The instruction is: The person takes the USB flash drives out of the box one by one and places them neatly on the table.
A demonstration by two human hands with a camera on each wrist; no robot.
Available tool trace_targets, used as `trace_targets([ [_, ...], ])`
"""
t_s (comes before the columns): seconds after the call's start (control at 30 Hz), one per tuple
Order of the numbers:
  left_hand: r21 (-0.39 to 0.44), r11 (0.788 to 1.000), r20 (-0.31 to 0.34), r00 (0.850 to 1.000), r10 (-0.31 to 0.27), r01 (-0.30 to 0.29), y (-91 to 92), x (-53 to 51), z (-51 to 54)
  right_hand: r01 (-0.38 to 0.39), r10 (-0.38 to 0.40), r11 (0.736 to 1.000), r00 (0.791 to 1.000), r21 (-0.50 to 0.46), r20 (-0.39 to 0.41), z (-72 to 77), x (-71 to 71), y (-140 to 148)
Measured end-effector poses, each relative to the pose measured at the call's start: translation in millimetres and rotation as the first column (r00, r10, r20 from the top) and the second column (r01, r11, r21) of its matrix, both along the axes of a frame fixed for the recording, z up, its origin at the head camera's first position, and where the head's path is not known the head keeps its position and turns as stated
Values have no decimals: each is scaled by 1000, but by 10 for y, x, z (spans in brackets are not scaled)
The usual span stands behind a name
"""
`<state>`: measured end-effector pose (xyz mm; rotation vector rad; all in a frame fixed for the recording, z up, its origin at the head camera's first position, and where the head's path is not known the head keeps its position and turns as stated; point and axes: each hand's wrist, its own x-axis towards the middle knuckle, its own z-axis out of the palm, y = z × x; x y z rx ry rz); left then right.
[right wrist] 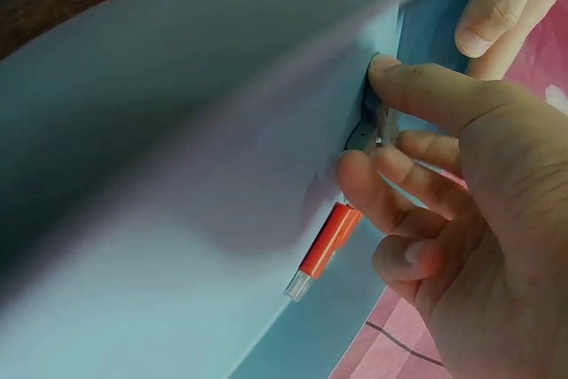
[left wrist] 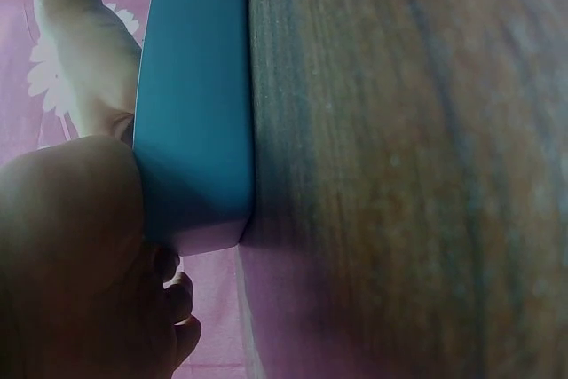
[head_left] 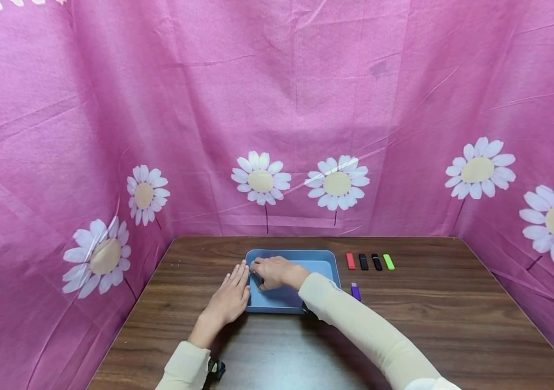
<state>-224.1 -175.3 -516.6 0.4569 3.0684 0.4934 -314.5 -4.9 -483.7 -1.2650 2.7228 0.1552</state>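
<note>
Inside the blue tray (head_left: 281,311) (left wrist: 195,86) (right wrist: 151,308), near its left end, my right hand (head_left: 277,272) (left wrist: 93,68) (right wrist: 479,166) pinches a small dark object (head_left: 257,278) (right wrist: 361,137) between thumb and curled fingers, which partly hide it. A red stick with a clear end (right wrist: 327,246) lies in the tray just beside those fingers, in the right wrist view. My left hand (head_left: 230,298) (left wrist: 71,255) (right wrist: 506,15) rests against the tray's left wall from outside, fingers straight in the head view.
Right of the tray, a red stick (head_left: 350,261), two black ones (head_left: 363,262) (head_left: 377,262) and a green one (head_left: 389,262) form a row on the wooden table (head_left: 432,325). Nearer lies a purple stick (head_left: 356,291). A pink flowered cloth (head_left: 306,108) hangs behind.
</note>
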Motion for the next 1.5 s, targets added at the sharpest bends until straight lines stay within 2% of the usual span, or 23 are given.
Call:
trace_targets([
  [0.27,6,1000,-1,1000,2,-2,7,-3,-6,-10,10,1000,999,8,-35,0,-31,32],
  [0.53,7,1000,-1,1000,6,-6,9,-8,-2,-12,11,1000,1000,-21,-25,79,-64,71],
  [0.9,33,999,-51,999,-19,21,4,6,11,-8,6,998,1000,-62,-27,133,-80,136],
  [1.17,3,1000,-22,1000,5,-5,13,-1,21,-23,20,997,999,-80,-38,208,-60,215],
  [1.5,27,1000,-50,999,-2,3,23,21,37,-62,53,991,996,-119,-76,268,-23,368],
])
